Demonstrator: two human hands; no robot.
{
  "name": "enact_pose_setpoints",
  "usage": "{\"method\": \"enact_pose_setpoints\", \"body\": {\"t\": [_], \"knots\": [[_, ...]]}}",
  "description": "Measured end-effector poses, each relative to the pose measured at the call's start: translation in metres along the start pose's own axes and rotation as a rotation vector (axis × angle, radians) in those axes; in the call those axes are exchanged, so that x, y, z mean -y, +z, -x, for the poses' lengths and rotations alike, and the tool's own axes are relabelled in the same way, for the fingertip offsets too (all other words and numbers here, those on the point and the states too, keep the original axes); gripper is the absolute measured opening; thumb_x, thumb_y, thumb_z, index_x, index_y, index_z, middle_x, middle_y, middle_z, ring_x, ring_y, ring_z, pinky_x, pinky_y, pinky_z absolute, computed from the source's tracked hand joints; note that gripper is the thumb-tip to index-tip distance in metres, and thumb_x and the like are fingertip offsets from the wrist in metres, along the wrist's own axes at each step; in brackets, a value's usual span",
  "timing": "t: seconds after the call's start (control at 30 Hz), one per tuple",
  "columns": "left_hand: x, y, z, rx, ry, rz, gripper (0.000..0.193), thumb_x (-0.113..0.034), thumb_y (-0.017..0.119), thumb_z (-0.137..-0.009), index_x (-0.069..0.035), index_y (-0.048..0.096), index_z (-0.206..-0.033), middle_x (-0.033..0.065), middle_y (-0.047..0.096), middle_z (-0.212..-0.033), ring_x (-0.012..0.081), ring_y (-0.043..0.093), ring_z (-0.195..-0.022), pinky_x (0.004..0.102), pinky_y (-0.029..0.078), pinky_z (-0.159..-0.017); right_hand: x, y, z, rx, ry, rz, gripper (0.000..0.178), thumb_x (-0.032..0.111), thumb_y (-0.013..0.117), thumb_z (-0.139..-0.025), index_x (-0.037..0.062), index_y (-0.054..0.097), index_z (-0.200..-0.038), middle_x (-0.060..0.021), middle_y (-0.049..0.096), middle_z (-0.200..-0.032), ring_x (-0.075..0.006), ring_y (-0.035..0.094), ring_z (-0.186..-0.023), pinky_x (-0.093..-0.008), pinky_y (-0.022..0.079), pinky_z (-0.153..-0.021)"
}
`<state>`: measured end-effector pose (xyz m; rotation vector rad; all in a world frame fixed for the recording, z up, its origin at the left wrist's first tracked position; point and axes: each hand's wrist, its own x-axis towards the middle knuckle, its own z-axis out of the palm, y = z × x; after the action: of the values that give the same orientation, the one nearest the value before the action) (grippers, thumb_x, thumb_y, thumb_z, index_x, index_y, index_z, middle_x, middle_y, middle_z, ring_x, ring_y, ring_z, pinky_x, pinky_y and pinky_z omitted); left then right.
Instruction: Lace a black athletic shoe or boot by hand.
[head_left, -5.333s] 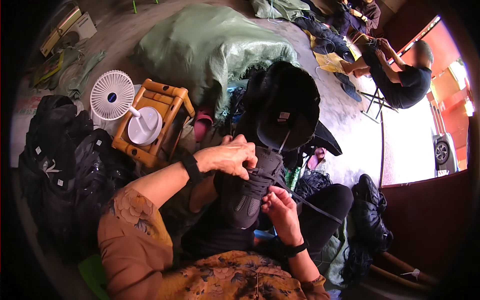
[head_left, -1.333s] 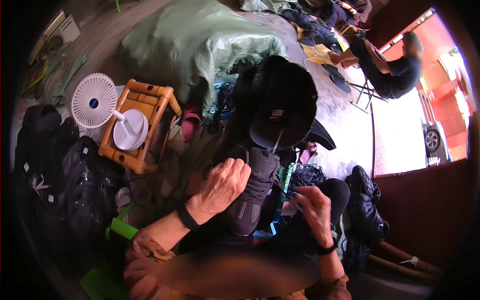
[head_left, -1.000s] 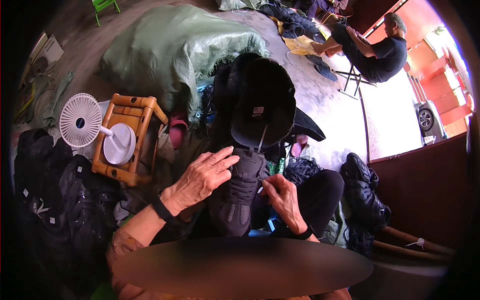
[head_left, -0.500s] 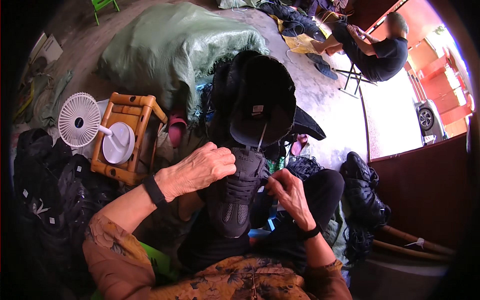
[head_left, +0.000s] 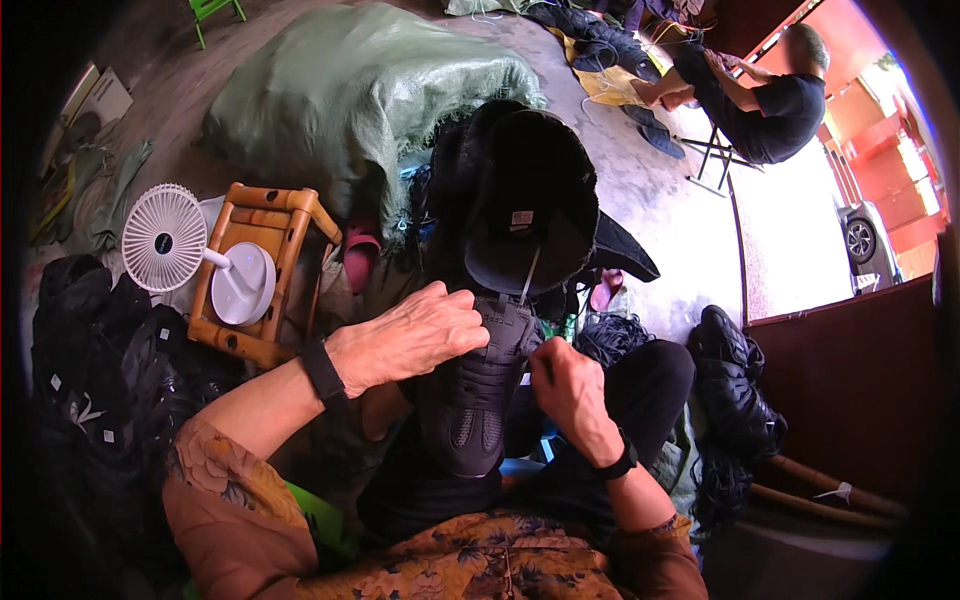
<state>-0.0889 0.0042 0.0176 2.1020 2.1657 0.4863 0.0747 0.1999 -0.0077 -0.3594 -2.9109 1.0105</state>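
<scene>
The person holds a black shoe (head_left: pixel 470 400) over the lap, with its toe pointing toward the body and its opening pointing away. The left hand (head_left: pixel 415 335) lies across the upper part of the shoe near the collar, with the fingers closed around it, so this hand is clamped on the shoe. The right hand (head_left: pixel 570 390) is at the right side of the shoe, with the fingers pinched together; they seem to hold a thin lace, but this I cannot tell for sure. The two hands are near each other, with only the shoe between them. Just beyond the shoe, a black brimmed hat (head_left: pixel 525 200) fills the middle of the view. On the floor to the left stands a small wooden stool (head_left: pixel 262 275), and a white fan (head_left: pixel 165 240) rests on it. A heap of black shoes (head_left: pixel 740 400) lies at the right, beside a dark red wall. A large green sack (head_left: pixel 350 90) lies further away.
</scene>
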Motion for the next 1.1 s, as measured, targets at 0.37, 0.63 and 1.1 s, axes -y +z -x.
{"method": "enact_pose_setpoints", "body": {"t": [0.37,0.63,1.1], "knots": [[-0.031,-0.005,-0.014,-0.122,0.001,0.052,0.009,-0.008,0.058,-0.077,-0.011,0.050,-0.075,0.0011,0.049,-0.074,0.0197,0.053,-0.085,0.0342,0.041,-0.076,-0.017,-0.010,-0.007,0.281,0.402,-0.601,0.016,0.014,0.066,-0.087,-0.0011,0.060,-0.086,-0.0107,0.064,-0.063,-0.0175,0.066,-0.059,-0.0324,0.049,-0.052],[-0.027,0.000,-0.012,-0.068,-0.087,0.086,0.010,-0.004,0.061,-0.072,-0.009,0.054,-0.078,0.0006,0.053,-0.077,0.0198,0.055,-0.088,0.0345,0.041,-0.076,-0.012,0.028,0.005,-0.180,-0.157,0.076,0.010,0.007,0.067,-0.084,0.0021,0.058,-0.084,-0.0163,0.063,-0.068,-0.0350,0.064,-0.060,-0.0389,0.050,-0.053],[-0.020,0.000,-0.008,-0.075,-0.212,0.357,0.012,0.001,0.063,-0.072,-0.007,0.060,-0.080,0.0051,0.060,-0.084,0.0260,0.058,-0.093,0.0384,0.044,-0.081,-0.041,-0.029,-0.049,0.175,-0.686,0.239,0.035,0.020,0.078,-0.072,0.0124,0.061,-0.102,-0.0040,0.058,-0.112,-0.0256,0.055,-0.097,-0.0363,0.047,-0.083]]}}
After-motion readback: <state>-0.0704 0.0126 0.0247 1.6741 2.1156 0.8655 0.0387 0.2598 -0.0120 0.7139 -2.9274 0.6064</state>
